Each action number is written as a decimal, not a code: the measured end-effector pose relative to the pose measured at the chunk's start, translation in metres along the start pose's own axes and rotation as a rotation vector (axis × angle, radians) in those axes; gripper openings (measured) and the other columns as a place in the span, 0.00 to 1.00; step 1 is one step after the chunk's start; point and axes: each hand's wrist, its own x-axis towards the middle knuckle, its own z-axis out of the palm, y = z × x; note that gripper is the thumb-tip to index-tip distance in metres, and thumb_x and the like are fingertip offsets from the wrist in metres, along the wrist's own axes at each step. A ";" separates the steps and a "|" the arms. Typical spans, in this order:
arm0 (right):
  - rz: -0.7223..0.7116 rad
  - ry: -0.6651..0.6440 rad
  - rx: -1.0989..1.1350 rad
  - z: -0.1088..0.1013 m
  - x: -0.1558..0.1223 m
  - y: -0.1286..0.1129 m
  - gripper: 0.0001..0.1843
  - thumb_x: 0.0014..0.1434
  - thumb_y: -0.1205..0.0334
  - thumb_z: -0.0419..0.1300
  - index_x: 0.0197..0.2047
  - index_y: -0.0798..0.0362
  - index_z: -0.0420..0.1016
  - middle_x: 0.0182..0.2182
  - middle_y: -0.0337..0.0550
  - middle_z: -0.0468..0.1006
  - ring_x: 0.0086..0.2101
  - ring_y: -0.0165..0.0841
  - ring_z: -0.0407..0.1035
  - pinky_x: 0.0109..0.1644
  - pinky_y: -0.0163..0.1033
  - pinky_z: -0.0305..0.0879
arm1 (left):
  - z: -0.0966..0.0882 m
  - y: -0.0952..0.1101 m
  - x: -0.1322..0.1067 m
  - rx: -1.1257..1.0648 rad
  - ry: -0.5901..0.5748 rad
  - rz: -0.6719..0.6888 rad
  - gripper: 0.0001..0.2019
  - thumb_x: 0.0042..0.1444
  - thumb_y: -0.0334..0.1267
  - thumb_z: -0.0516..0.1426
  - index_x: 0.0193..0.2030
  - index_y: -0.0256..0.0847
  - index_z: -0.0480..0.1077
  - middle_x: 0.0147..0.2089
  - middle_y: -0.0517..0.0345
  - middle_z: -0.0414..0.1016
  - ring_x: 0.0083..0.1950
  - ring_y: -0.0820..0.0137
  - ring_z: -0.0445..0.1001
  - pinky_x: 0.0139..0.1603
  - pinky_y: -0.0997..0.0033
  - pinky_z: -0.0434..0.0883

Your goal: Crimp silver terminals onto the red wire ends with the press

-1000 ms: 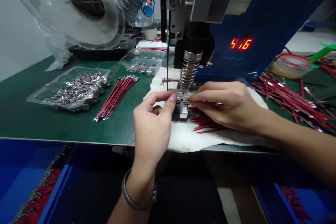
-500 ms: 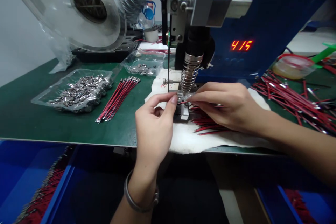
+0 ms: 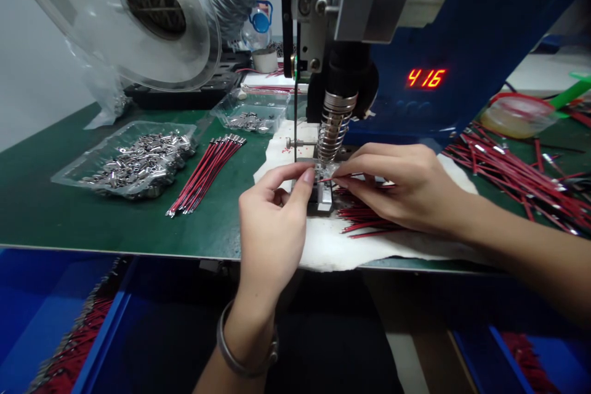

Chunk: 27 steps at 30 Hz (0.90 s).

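Observation:
Under the spring-loaded head of a blue press (image 3: 338, 126), both of my hands meet at the small metal die (image 3: 325, 197). My left hand (image 3: 274, 215) is closed in a pinch at the die's left side; what lies between its thumb and index finger is too small and hidden to name. From the right, my right hand (image 3: 397, 184) pinches a thin red wire (image 3: 327, 180) whose end points left across the die. Beneath that hand, several red wires (image 3: 362, 221) lie on a white cloth (image 3: 341, 252).
Left on the green table (image 3: 115, 228) stand a clear tray of metal terminals (image 3: 143, 160) and a bundle of red wires with metal ends (image 3: 207, 172). A second clear tray (image 3: 277, 104) sits behind. More wires (image 3: 530, 178) and a red-rimmed tub (image 3: 517, 114) are at right.
The red number on the press has gone from 415 to 416. My hands have stayed almost in place, and the camera view has shifted very slightly.

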 end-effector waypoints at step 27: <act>-0.008 -0.005 0.039 -0.002 0.000 0.000 0.08 0.62 0.67 0.58 0.43 0.50 0.77 0.37 0.43 0.80 0.35 0.34 0.75 0.36 0.38 0.69 | 0.001 0.001 -0.001 -0.001 -0.039 -0.041 0.10 0.55 0.44 0.63 0.40 0.43 0.80 0.22 0.59 0.71 0.26 0.70 0.72 0.24 0.75 0.66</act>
